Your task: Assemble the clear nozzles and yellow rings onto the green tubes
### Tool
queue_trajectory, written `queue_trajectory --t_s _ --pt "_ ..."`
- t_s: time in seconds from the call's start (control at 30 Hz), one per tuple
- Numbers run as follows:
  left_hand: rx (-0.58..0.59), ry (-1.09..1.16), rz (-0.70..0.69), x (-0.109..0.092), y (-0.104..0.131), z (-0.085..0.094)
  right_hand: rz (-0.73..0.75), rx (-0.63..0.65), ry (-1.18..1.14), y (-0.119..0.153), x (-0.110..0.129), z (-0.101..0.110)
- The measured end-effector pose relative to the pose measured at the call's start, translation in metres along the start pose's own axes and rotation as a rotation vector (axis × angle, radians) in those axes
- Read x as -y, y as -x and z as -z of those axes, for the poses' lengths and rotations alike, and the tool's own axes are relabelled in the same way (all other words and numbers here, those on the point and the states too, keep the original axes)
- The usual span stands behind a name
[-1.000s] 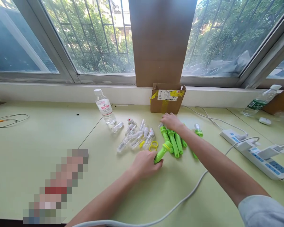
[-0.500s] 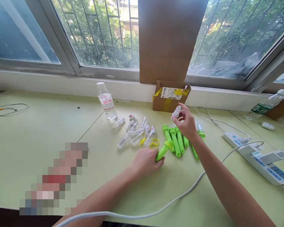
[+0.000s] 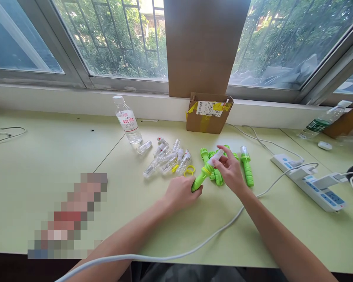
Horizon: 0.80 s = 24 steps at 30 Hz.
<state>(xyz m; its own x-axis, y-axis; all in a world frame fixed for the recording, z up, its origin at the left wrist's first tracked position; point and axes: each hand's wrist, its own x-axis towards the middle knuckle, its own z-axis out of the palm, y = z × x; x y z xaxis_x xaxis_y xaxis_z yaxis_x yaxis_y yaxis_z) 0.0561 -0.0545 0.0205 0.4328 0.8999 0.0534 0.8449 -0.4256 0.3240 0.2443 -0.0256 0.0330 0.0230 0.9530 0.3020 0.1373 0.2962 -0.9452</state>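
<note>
My left hand [image 3: 180, 194] is closed around the lower part of a green plastic handle [image 3: 199, 181], which tilts up to the right. A yellow ring [image 3: 206, 169] circles the handle's upper end. Between the fingertips of my right hand [image 3: 232, 169] is a whitish clear plastic tube [image 3: 216, 155], meeting that upper end. Several more green handles [image 3: 218, 179] lie behind my right hand, partly hidden by it. To its right lies a green stick with a clear top [image 3: 247, 172]. Left of the handles are a heap of clear tubes [image 3: 166, 163] and loose yellow rings [image 3: 190, 170].
A water bottle [image 3: 128, 124] stands behind the tubes, and a small cardboard box [image 3: 204, 123] is by the window. On the right are a power strip [image 3: 312, 184] and a second bottle [image 3: 323, 122]. A white cable [image 3: 223, 232] crosses the table in front of me.
My right hand has come down and left, bringing the whitish tube onto the upper end of the green handle. My left hand keeps its hold. The view has shifted slightly.
</note>
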Motion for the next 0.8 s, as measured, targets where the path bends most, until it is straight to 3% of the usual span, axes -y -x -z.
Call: queue_trajectory --t_s 0.57,0.8 --pt "-0.009 0.013 0.015 -0.001 0.001 0.002 -0.029 0.033 0.003 0.006 -0.003 -0.003" --pt "-0.044 0.025 0.004 0.0 0.001 0.001 0.01 0.052 -0.096 0.006 0.01 -0.001"
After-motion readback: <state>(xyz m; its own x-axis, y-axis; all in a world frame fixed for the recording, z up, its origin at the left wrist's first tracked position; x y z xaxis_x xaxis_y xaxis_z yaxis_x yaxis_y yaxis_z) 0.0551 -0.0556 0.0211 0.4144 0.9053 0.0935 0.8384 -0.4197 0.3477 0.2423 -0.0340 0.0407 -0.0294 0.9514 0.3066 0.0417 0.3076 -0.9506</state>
